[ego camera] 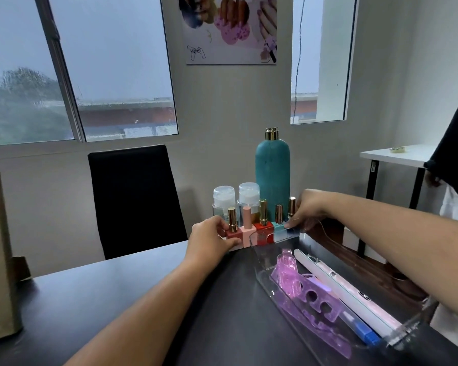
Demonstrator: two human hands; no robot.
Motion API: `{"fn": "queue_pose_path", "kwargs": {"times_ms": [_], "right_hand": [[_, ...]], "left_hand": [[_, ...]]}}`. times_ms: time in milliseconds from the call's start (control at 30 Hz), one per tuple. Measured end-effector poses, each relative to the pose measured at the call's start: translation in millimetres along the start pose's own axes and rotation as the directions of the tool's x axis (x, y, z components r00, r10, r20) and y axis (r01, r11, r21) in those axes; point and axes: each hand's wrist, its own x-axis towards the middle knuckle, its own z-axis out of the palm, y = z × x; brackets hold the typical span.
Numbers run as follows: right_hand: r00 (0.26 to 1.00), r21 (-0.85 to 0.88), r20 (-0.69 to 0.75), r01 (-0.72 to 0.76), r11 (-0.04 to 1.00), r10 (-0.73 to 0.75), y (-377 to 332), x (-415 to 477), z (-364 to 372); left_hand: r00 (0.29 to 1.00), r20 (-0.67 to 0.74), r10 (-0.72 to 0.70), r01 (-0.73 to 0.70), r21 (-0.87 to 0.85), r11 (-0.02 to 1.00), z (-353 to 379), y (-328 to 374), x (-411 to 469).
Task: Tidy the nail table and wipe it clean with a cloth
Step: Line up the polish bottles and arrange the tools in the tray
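Two bare hands bracket a row of nail polish bottles at the far edge of your dark table; your left hand curls its fingers against the dark red square bottle with a gold cap at the row's left end, closed on it; your right hand pinches the clear bottle at the right end. Between them stand a pale pink bottle, a bright red bottle and a teal bottle, touching side by side. Just behind the row stand two clear plastic pump dispensers and a tall teal pump bottle with a gold top. Near right lies a clear acrylic tray holding purple toe separators and a white nail file; a black chair stands beyond the table's far edge.
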Motion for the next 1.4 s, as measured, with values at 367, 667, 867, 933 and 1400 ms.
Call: {"fn": "queue_pose_path", "kwargs": {"times_ms": [367,667,867,933,1400], "right_hand": [[0.999,0.002,-0.043,-0.019,1.000,0.019,-5,5,2],[0.996,-0.074,-0.091,-0.012,0.997,0.005,-9,0,-1],[0.995,-0.012,-0.097,0.003,1.000,-0.005,-7,2,-8],[0.993,-0.060,-0.120,0.002,0.998,-0.009,-8,2,-6],[0.993,-0.050,-0.103,0.060,0.997,-0.065,-8,-27,-27]], "left_hand": [[1.000,-0.005,0.011,-0.011,0.046,0.999,3,-1,2],[1.000,-0.010,0.010,-0.010,0.013,1.000,1,10,-3],[0.999,-0.026,0.024,-0.021,0.087,0.996,1,16,-2],[0.999,-0.027,0.019,-0.017,0.079,0.997,1,16,-3],[0.991,-0.103,0.081,-0.064,0.159,0.985,-15,24,-7]]}}
